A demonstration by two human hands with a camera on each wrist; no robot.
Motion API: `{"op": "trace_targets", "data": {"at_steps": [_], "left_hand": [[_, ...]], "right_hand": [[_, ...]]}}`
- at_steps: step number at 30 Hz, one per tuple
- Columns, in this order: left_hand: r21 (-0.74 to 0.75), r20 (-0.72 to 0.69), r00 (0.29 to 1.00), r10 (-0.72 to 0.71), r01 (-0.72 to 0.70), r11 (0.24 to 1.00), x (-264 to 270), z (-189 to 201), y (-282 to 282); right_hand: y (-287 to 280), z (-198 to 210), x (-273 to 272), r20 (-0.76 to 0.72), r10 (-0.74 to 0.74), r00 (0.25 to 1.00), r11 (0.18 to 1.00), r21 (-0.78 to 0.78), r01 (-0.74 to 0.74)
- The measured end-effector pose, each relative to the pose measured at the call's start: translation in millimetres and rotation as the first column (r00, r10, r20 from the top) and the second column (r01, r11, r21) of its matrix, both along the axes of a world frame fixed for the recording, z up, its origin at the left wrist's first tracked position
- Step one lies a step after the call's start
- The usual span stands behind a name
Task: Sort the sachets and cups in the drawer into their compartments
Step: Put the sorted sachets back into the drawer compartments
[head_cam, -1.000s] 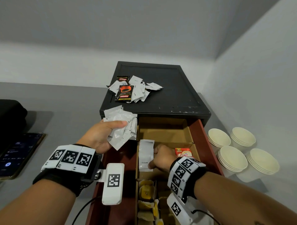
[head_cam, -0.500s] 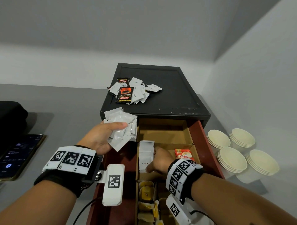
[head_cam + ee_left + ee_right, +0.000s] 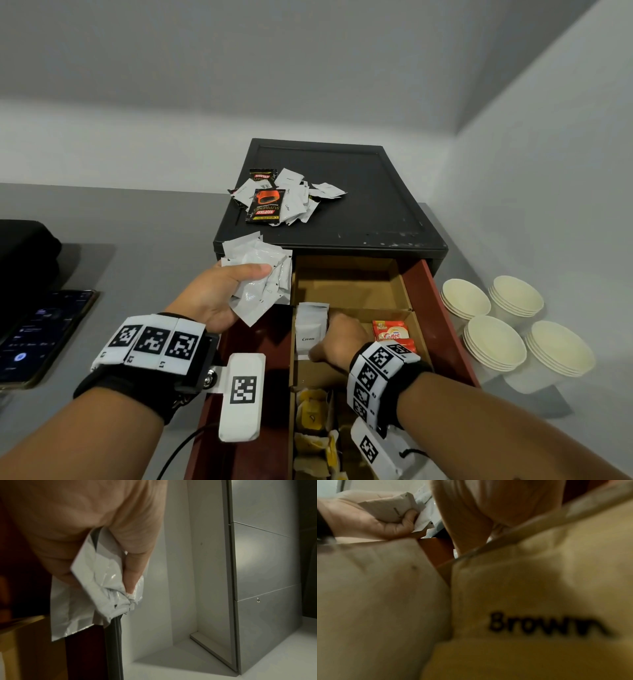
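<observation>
My left hand (image 3: 219, 294) grips a bunch of white sachets (image 3: 257, 277) above the left edge of the open red drawer (image 3: 442, 308); the left wrist view shows the thumb (image 3: 135, 566) pressing on those sachets (image 3: 96, 588). Down in a middle cardboard compartment, my right hand (image 3: 337, 342) has its thumb against upright white sachets marked "Cream" (image 3: 310, 329). Its fingers (image 3: 471, 513) curl down behind a divider, so their grip is hidden. Orange coffee sachets (image 3: 390, 334) lie to the right of that hand. Yellow sachets (image 3: 311, 411) fill the nearer compartment. Stacked paper cups (image 3: 493, 342) stand right of the drawer.
A pile of white and black Kopiko sachets (image 3: 284, 198) lies on the black cabinet top (image 3: 359, 222). The far cardboard compartment (image 3: 352, 287) holds nothing I can see. A cardboard wall marked "Brown" (image 3: 539, 627) is close to my right wrist. A phone (image 3: 37, 335) lies at the left.
My right hand has shifted slightly toward me beside the Cream sachets. The left hand keeps its bunch of sachets in about the same place.
</observation>
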State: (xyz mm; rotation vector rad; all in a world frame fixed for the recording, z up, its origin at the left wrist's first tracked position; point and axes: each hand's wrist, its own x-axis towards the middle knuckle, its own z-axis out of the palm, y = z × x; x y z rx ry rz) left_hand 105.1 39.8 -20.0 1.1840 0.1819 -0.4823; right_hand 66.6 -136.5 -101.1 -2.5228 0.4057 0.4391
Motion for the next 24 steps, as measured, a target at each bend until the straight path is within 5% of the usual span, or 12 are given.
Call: {"op": "trace_targets", "data": {"at_steps": [17, 24], "left_hand": [[0.045, -0.029, 1.0, -0.001, 0.002, 0.999, -1.5, 3.3, -0.5], [0.05, -0.077, 0.997, -0.008, 0.012, 0.999, -6.8, 12.9, -8.8]], "right_hand": [[-6.2, 25.5, -14.3, -0.068, 0.038, 0.997, 0.999, 0.028, -0.037], [-31.1, 61.2, -11.0, 0.246, -0.099, 0.964, 0.98, 0.192, 0.051]]}}
